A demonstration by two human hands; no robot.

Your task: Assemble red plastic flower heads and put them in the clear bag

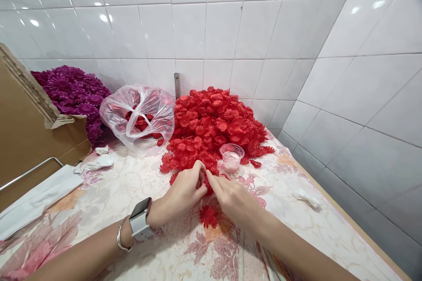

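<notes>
Close together in the middle, my left hand and my right hand are both closed, fingertips pinched around a red artificial flower piece that is mostly hidden by the fingers. Just below them a single red petal piece lies on the cloth. Beyond my hands rises a big heap of red artificial flower pieces. A small clear plastic cup with a whitish-pink substance stands at the heap's front, near my right fingers.
A tied clear plastic bag with dark red pieces sits left of the heap, beside purple flower pieces and a cardboard box. Crumpled tissue lies at right. Thin stems show under my right forearm. Tiled walls bound the table.
</notes>
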